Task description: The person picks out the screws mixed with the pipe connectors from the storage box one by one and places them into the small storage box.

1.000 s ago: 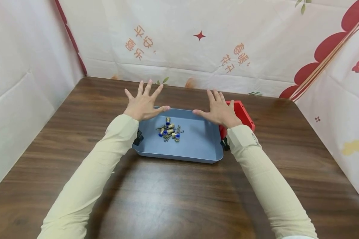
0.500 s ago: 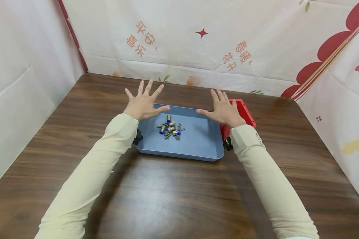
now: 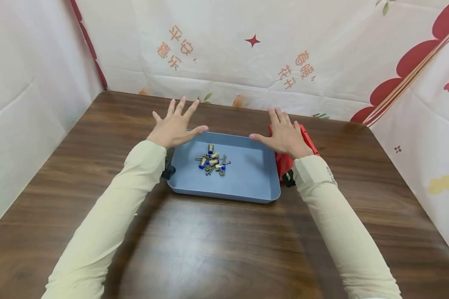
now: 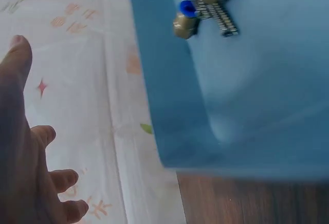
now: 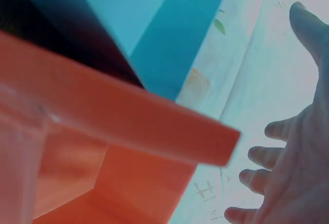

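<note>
A shallow blue-grey tray [image 3: 243, 178] lies on the table, with a small pile of brass fittings [image 3: 222, 170] with blue collars and several screws [image 3: 227, 163] left of its middle. Over the tray's far left corner my left hand [image 3: 173, 128] hovers with fingers spread, holding nothing. My right hand [image 3: 284, 137] is held spread above the far right side, in front of a red plastic bin [image 3: 309, 139] that it partly hides. In the right wrist view the red bin [image 5: 123, 116] stands close beside the tray, and the hand [image 5: 298, 157] is apart from both.
The brown wood-grain table [image 3: 194, 245] stretches in front of the tray and to both sides. White printed cloth [image 3: 217, 50] hangs behind the table and along its left and right sides. Dark wrist-worn gear [image 3: 168, 168] sits under the left cuff.
Both hands have drifted slightly outward, the left one to the left and the right one to the right. The tray's contents look the same, and the head view has shifted a little.
</note>
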A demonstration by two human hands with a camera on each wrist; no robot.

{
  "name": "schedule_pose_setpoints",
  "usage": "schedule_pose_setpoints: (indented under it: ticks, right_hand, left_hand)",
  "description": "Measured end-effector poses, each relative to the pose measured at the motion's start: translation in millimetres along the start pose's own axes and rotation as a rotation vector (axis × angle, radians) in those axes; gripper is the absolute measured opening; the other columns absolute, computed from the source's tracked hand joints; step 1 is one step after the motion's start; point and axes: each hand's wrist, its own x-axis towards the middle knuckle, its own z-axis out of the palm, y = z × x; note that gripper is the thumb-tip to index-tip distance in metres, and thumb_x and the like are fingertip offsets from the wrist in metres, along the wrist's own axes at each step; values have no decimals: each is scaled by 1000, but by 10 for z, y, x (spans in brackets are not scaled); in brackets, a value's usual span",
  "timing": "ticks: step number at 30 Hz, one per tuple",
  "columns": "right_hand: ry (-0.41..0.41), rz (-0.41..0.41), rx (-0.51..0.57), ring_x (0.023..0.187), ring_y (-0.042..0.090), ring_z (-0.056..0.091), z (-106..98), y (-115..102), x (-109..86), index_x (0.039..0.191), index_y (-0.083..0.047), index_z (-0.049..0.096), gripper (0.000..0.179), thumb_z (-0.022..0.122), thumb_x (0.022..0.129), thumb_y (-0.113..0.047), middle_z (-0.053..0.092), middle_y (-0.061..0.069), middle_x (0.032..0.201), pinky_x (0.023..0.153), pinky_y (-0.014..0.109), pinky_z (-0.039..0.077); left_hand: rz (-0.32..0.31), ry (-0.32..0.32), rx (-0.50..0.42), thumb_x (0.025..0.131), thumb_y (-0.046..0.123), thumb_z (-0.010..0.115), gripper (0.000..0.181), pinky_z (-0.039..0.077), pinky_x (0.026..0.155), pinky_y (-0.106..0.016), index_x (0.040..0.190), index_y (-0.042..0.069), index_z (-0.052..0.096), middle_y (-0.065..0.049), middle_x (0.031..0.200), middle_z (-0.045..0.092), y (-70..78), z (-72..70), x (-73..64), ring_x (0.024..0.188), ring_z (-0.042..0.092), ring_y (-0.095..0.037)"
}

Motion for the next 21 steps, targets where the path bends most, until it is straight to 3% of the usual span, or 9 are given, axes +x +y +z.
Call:
schedule_pose_setpoints:
  ticks: [4,9,12,16,21]
  right_hand:
    - [38,-25,61,147,37,6,-60,61,-45,154,-8,1,104,60,85,-57,3,19,160,113,64,7]
    - [107,-69,112,144,41,16,-101,85,-82,154,-5,7,96,69,84,-31,7,20,159,112,62,18]
    - [123,-91,144,142,42,21,-87,74,-97,153,-5,10,93,69,84,-22,9,19,159,109,61,27]
    - [153,-144,194,141,38,24,-51,37,-119,153,-5,15,91,71,82,-14,13,18,158,106,58,34]
    - [184,-192,232,140,34,28,24,-53,-124,151,-4,22,90,75,78,-11,21,16,155,106,53,38]
  left_hand:
    - [11,12,-112,89,74,30,83,-2,103,-77,153,36,-7,-6,161,-11,-93,-41,-33,147,-12,-32]
    - [86,66,-211,89,73,28,81,4,107,-73,153,35,-3,-1,162,-4,-230,-43,-103,149,-4,-27]
    - [135,98,-263,91,71,27,79,9,110,-69,154,32,3,-2,162,4,-317,18,-145,149,3,-27]
    - [194,120,-297,98,57,32,68,14,114,-61,155,23,14,-9,160,14,-411,106,-173,147,13,-31]
    - [194,77,-368,101,45,37,61,18,116,-53,153,17,21,-11,158,21,-458,235,-195,146,19,-32]
